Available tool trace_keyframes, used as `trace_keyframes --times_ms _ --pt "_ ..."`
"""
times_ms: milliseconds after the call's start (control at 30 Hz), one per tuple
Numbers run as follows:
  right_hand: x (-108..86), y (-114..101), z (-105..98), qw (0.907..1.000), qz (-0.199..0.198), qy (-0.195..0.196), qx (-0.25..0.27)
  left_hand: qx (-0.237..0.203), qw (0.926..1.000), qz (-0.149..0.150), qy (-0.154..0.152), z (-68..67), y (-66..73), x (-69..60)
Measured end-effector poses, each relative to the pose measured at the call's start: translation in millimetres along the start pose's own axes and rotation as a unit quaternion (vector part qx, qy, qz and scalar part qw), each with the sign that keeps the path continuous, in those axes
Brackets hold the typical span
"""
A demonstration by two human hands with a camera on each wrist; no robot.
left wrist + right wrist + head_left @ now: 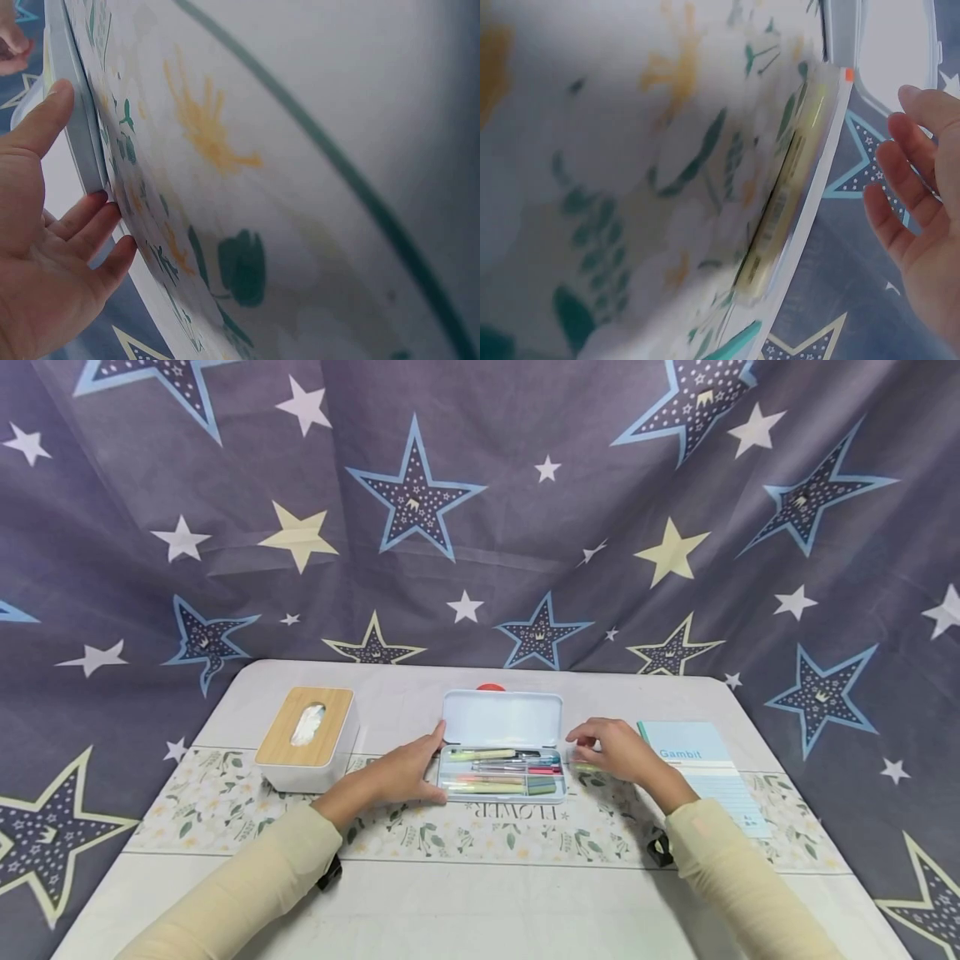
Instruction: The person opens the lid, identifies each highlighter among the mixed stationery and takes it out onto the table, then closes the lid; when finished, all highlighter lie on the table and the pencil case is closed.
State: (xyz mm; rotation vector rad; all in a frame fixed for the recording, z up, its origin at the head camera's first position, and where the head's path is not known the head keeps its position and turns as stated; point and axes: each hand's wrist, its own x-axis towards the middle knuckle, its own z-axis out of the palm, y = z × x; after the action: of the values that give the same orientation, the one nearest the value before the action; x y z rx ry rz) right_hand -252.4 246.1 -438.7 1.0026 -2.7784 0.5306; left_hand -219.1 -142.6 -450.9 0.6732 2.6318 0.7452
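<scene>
A pale blue pencil case (502, 718) lies with its lid raised in the head view. Inside it are several pens (487, 766) and a dark green piece (541, 786) at the near right. At its left end rests my left hand (401, 772), thumb at the near corner and fingers extended; the left wrist view shows them touching the case's side (84, 142). My right hand (618, 750) hovers to the right of the case, fingers loosely bent and holding nothing. Below it a slim yellow item in clear wrapping (784, 195) lies on the table, apart from the fingers.
To the left stands a white tissue box (311, 727) with a wooden top. A light blue notebook (716, 793) marked "Gambit" lies at the right, partly behind my right forearm. Something red (491, 687) shows behind the raised lid. A starry curtain (480, 510) hangs behind the table.
</scene>
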Motion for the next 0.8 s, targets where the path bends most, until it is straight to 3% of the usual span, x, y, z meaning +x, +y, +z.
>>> trace_keyframes --times_ms 400,800 --pt "19.6 -15.5 9.2 0.9997 0.011 -0.021 0.004 0.005 1.0 -0.003 0.0 0.9 -0.5 1.2" --pt "35.3 -27.0 19.9 0.9997 -0.009 -0.022 0.009 0.009 1.0 0.002 0.002 1.7 -1.9 1.6"
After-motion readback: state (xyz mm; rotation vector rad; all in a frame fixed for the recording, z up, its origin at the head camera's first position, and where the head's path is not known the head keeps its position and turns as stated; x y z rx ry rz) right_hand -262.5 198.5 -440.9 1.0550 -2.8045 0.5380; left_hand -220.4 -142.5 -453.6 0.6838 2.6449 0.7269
